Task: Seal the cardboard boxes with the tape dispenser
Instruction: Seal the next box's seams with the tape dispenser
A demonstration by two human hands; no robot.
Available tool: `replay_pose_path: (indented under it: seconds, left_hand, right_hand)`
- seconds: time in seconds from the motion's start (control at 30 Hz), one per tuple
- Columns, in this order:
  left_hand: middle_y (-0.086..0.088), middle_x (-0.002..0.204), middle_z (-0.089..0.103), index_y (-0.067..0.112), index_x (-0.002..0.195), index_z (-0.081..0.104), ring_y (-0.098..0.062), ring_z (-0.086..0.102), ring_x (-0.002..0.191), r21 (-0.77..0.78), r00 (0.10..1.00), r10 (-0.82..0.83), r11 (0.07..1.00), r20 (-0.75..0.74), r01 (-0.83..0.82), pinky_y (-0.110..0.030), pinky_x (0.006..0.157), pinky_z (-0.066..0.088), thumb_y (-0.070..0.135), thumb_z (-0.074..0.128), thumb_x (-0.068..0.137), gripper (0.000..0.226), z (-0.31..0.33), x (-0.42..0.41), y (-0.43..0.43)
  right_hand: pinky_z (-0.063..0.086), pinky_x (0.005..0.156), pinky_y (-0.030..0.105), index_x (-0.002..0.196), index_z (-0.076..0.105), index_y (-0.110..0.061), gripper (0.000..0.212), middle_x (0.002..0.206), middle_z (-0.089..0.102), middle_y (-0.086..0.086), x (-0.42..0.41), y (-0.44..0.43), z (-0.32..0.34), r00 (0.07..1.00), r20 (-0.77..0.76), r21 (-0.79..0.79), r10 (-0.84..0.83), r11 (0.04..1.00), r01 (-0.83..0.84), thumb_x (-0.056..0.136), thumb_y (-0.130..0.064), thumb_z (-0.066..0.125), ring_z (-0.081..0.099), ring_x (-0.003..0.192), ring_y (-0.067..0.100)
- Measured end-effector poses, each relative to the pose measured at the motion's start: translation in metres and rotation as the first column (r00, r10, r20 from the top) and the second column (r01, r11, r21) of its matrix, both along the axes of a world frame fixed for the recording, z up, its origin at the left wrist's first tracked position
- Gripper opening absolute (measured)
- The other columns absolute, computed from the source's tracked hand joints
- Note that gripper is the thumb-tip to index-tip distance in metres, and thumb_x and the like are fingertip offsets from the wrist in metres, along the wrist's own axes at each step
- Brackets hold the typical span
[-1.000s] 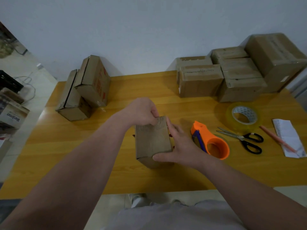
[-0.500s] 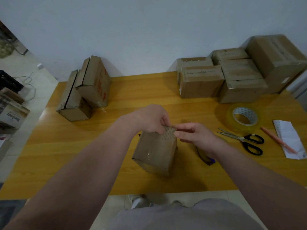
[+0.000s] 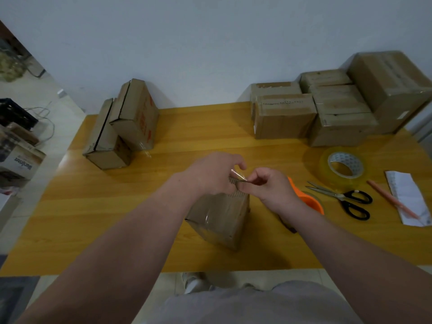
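— Now pinching loose tape (image 3: pixel 238 177) at the box (image 3: pixel 219 220) top edge, left hand (image 3: pixel 214 175) and right hand (image 3: pixel 270 189), both curled tight. Before, only steadying the box on the table (image 3: pixel 93 195).
— So still preparing; dispenser (image 3: pixel 313 202) untouched, just right of it.

A makeshift packing room: taped cardboard boxes (image 3: pixel 284 115) stacked on a wooden table (image 3: pixel 196 127) against a bare wall (image 3: pixel 187 43).
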State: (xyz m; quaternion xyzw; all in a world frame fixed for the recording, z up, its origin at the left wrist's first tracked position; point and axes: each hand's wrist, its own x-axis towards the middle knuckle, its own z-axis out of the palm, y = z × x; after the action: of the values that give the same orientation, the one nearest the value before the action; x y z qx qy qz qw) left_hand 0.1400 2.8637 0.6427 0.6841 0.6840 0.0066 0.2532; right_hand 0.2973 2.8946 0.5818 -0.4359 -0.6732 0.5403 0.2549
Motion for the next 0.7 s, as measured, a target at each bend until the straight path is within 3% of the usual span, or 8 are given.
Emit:
replay_pose_path:
  seconds: [0.1, 0.23, 0.37, 0.47, 0.5, 0.57, 0.63, 0.7]
  left_hand:
    - [0.008, 0.114, 0.063, 0.030, 0.136, 0.043, -0.013, 0.055, 0.092, 0.040, 1.000, 0.026, 0.999, -0.013, -0.026, -0.038, 0.085, 0.051, 0.024, 0.073, 0.075, 0.068, -0.003, 0.000, -0.006]
    - [0.003, 0.134, 0.046, 0.028, 0.144, 0.032, -0.019, 0.045, 0.123, 0.223, 0.983, 0.176, 0.961, -0.048, -0.162, -0.040, 0.095, 0.046, 0.031, 0.073, 0.075, 0.080, -0.010, 0.001, -0.023]
    - [0.000, 0.142, 0.040, 0.022, 0.147, 0.025, -0.022, 0.043, 0.127, 0.224, 0.891, 0.445, 0.862, 0.096, -0.455, -0.040, 0.098, 0.044, 0.038, 0.073, 0.078, 0.085, -0.020, -0.007, -0.044]
    - [0.000, 0.139, 0.049, 0.018, 0.147, 0.031, -0.021, 0.051, 0.120, 0.149, 0.822, 0.543, 0.810, 0.175, -0.567, -0.035, 0.093, 0.046, 0.049, 0.067, 0.082, 0.080, -0.029, -0.012, -0.060]
    - [0.001, 0.137, 0.051, 0.018, 0.146, 0.034, -0.020, 0.053, 0.118, 0.127, 0.805, 0.559, 0.799, 0.202, -0.587, -0.033, 0.090, 0.046, 0.052, 0.065, 0.084, 0.078, -0.032, -0.011, -0.064]
    - [0.001, 0.136, 0.054, 0.018, 0.145, 0.039, -0.018, 0.055, 0.116, 0.113, 0.776, 0.574, 0.780, 0.262, -0.615, -0.027, 0.084, 0.043, 0.053, 0.062, 0.085, 0.073, -0.037, -0.008, -0.070]
    - [0.000, 0.136, 0.055, 0.019, 0.143, 0.043, -0.018, 0.055, 0.116, 0.126, 0.756, 0.567, 0.767, 0.327, -0.629, -0.023, 0.084, 0.040, 0.047, 0.062, 0.088, 0.065, -0.040, -0.003, -0.072]
    - [0.000, 0.138, 0.054, 0.018, 0.142, 0.045, -0.017, 0.053, 0.120, 0.143, 0.748, 0.540, 0.766, 0.387, -0.627, -0.020, 0.088, 0.038, 0.040, 0.062, 0.090, 0.059, -0.041, 0.000, -0.073]
  right_hand:
    - [0.035, 0.054, 0.015, 0.060, 0.056, -0.020, 0.029, 0.058, 0.054, -0.009, -0.001, -0.001, 0.000, 0.999, 0.043, 0.121, -0.012, 0.993, 0.006, 0.080, -0.011, 0.076, 0.049, 0.053, -0.002]
    - [0.034, 0.058, 0.026, 0.070, 0.059, -0.012, 0.021, 0.064, 0.055, -0.005, -0.001, -0.004, 0.000, 0.990, 0.144, 0.355, -0.010, 0.934, -0.042, 0.087, -0.017, 0.069, 0.049, 0.061, 0.007]
    - [0.040, 0.055, 0.036, 0.076, 0.057, -0.010, 0.020, 0.070, 0.055, 0.002, 0.003, -0.013, -0.006, 0.947, 0.294, 0.652, -0.131, 0.752, -0.099, 0.091, -0.022, 0.064, 0.051, 0.065, 0.022]
    - [0.027, 0.042, 0.024, 0.070, 0.053, -0.014, 0.025, 0.059, 0.051, -0.001, 0.008, -0.018, -0.004, 0.927, 0.296, 0.775, -0.230, 0.626, -0.092, 0.089, -0.029, 0.059, 0.047, 0.052, 0.019]
    - [0.026, 0.041, 0.022, 0.071, 0.053, -0.015, 0.027, 0.059, 0.051, -0.002, 0.009, -0.017, -0.001, 0.923, 0.301, 0.792, -0.242, 0.602, -0.100, 0.090, -0.034, 0.056, 0.047, 0.052, 0.017]
    - [0.039, 0.047, 0.027, 0.085, 0.059, -0.017, 0.032, 0.073, 0.059, -0.003, 0.005, -0.015, 0.008, 0.906, 0.372, 0.757, -0.202, 0.630, -0.170, 0.090, -0.048, 0.051, 0.056, 0.068, 0.018]
    - [0.048, 0.070, 0.034, 0.116, 0.060, -0.021, 0.045, 0.102, 0.064, -0.003, -0.005, -0.011, 0.024, 0.851, 0.515, 0.623, -0.098, 0.725, -0.293, 0.089, -0.056, 0.053, 0.058, 0.100, 0.020]
    - [0.046, 0.082, 0.034, 0.130, 0.055, -0.026, 0.049, 0.116, 0.061, -0.005, -0.019, -0.005, 0.036, 0.803, 0.595, 0.541, -0.020, 0.749, -0.383, 0.090, -0.053, 0.055, 0.052, 0.115, 0.019]
